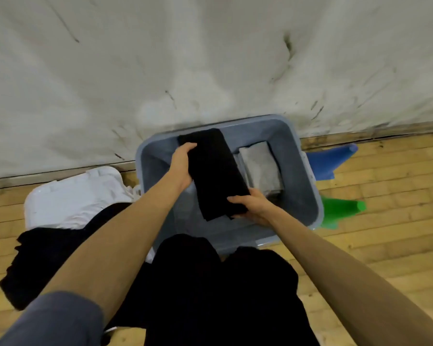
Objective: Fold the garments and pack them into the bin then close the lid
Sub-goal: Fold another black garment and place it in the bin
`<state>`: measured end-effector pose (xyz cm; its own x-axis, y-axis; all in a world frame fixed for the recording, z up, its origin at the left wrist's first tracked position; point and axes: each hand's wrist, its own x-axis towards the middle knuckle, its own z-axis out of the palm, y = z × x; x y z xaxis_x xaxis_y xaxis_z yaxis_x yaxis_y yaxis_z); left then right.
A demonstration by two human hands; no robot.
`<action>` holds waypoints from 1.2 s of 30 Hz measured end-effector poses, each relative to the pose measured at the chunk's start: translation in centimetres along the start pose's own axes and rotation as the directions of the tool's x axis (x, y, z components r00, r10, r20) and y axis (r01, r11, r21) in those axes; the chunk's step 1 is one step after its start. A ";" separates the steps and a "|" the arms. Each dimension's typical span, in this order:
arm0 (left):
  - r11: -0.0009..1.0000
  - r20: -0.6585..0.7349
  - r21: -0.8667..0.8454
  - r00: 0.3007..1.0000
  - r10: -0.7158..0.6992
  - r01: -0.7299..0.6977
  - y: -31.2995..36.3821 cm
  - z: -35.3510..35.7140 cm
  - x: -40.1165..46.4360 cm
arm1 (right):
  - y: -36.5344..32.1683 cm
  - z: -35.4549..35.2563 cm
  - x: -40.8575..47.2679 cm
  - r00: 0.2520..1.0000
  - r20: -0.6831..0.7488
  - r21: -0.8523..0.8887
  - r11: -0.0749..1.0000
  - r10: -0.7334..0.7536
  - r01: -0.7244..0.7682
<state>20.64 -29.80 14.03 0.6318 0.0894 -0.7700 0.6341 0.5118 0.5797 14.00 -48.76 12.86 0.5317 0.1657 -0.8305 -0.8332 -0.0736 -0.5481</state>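
1. While we crouch over the bin (310, 196), our right hand (253, 207) pinches the near end of the folded black garment (216, 171).
2. Our left hand (181, 166) grips its far left edge.
3. Its long axis runs diagonally, hovering beside the folded grey garment (260, 168) lying right.

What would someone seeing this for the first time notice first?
Two bare hands, left hand and right hand, grip a folded black garment over the open grey-blue plastic bin at centre. A folded grey garment already lies inside the bin to the right. On the wooden floor to the left sit a white plastic lid and a dark pile of clothes.
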 end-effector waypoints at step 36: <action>0.862 0.023 0.474 0.981 0.191 -0.179 -13.7 -1.9 27.6 | 12.9 -5.2 21.7 0.895 -0.183 0.579 0.780 0.408 -0.237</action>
<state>28.55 -32.73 -15.66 0.7513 0.1655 -0.6389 0.6450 0.0207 0.7639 15.54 -51.21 -12.73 0.1638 -0.0614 -0.9846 -0.8640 0.4727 -0.1733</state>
